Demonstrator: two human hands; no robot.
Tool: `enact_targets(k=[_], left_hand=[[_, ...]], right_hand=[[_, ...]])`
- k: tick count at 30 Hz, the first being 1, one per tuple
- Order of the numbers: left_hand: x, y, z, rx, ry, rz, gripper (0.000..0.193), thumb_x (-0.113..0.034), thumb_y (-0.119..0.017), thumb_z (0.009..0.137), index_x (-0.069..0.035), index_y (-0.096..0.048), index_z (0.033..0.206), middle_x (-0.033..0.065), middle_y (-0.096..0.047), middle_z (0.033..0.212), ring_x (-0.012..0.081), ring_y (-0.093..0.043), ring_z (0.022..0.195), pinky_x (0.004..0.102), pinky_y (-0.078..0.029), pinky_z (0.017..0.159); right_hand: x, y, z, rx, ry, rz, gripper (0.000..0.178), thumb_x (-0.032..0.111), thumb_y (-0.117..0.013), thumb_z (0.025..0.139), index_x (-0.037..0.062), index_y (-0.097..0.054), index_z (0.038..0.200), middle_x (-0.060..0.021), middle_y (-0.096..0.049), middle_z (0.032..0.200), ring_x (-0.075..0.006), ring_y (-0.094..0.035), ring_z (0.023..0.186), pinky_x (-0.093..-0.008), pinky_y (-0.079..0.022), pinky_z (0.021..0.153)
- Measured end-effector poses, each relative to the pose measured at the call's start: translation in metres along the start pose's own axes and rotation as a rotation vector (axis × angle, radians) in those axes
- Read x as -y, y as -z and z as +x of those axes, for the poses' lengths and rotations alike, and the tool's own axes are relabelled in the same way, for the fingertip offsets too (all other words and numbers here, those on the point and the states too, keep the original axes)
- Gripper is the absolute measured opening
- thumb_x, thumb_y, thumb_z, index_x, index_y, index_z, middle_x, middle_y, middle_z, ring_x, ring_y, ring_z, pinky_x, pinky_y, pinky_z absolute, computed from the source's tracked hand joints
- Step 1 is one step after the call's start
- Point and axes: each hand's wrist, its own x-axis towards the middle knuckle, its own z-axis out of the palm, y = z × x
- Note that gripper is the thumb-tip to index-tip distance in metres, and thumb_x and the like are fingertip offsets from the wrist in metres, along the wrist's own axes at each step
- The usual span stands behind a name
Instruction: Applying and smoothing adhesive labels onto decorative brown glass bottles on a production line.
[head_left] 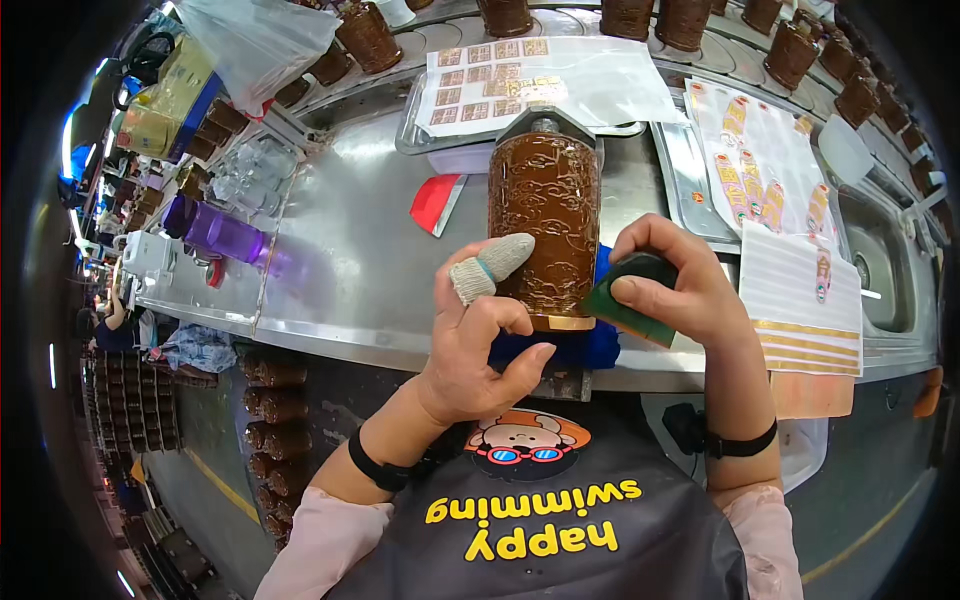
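A brown glazed bottle with raised patterns lies before me, its neck pointing away into a dark angular holder. A gold band rings its near end. My left hand is open at the bottle's left side, thumb apart; a knitted finger cover on one finger rests against the glaze. In my right hand, a dark green scraper with a flat blade is pinched close to the bottle's lower right side. Blue cloth shows beneath the bottle.
Decal sheets lie on a tray behind the bottle; more decals and a gold-striped sheet are at right. A red-and-white piece and a purple bottle sit left. Brown bottles line the conveyor. A sink is far right.
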Motion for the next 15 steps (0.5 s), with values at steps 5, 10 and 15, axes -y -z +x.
enact_targets(k=[5,10,15], left_hand=[[-0.007,-0.016,-0.001,-0.128,0.166,-0.024,0.055,-0.013,-0.079,0.070,-0.005,-0.046,0.113,0.0302,-0.047,0.132,0.0453,-0.043,0.120,0.0541,-0.026,0.107],[0.003,-0.019,-0.007,-0.154,0.120,-0.011,0.055,-0.022,-0.078,0.077,-0.003,-0.045,0.117,0.0284,-0.045,0.132,0.0384,-0.049,0.115,0.0466,-0.042,0.096],[0.005,-0.020,-0.016,-0.130,0.166,-0.057,0.057,-0.030,-0.071,0.086,-0.003,-0.036,0.123,0.0281,-0.037,0.139,0.0345,-0.043,0.127,0.0414,-0.036,0.104]], right_hand=[[-0.005,0.002,0.006,0.064,-0.046,0.149,0.032,0.026,-0.076,0.078,0.0034,-0.062,0.095,-0.0006,-0.061,0.085,-0.0076,-0.054,0.077,-0.0221,-0.043,0.069],[-0.003,0.003,0.010,0.089,-0.014,0.153,0.029,0.025,-0.075,0.078,0.0034,-0.063,0.093,-0.0004,-0.061,0.086,-0.0077,-0.054,0.078,-0.0226,-0.043,0.070],[-0.003,0.004,0.016,0.119,0.043,0.115,0.022,0.017,-0.074,0.081,0.0031,-0.064,0.095,0.0000,-0.062,0.087,-0.0070,-0.055,0.081,-0.0228,-0.046,0.074]])
